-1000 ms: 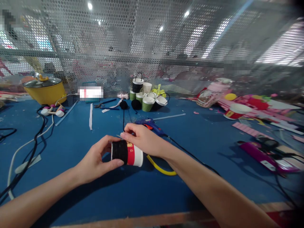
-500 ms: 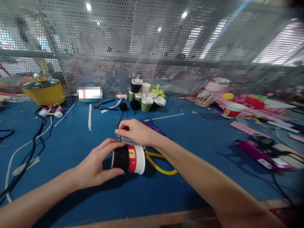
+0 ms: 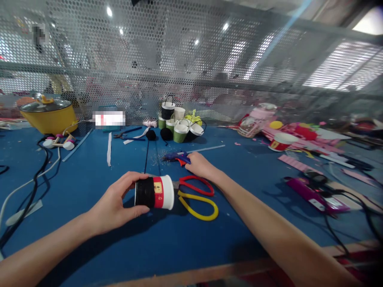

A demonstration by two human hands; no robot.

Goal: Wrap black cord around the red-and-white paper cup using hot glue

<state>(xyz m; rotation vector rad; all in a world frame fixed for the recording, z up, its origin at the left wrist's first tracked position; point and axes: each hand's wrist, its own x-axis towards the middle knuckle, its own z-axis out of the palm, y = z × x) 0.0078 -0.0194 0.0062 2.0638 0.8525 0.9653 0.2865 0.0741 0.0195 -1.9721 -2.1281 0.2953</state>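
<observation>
Your left hand (image 3: 118, 203) holds a paper cup (image 3: 164, 192) on its side, near the front middle of the blue worktop (image 3: 191, 247); you cannot tell from here whether the cup touches the surface. That grip pinches the cup's black-wrapped part, thumb below and fingers above, leaving the red band and the white end showing to the right. A black cord (image 3: 147, 156) runs from a dark ball (image 3: 151, 135) towards the cup's upper side, by your fingertips.

Your right hand (image 3: 201, 164) is at the handle of a blue glue gun (image 3: 173, 156), which points left. The fingers touch the handle, but whether that grip is closed around it you cannot tell. Scissors (image 3: 194, 195) with one red and one yellow handle lie just right of the cup, below your right wrist. Beyond the gun, small cups (image 3: 180, 132) with handles are grouped near the mesh panel (image 3: 185, 79). A yellow pot (image 3: 50, 119) stands far left, and a purple device (image 3: 308, 194) lies to your right.
</observation>
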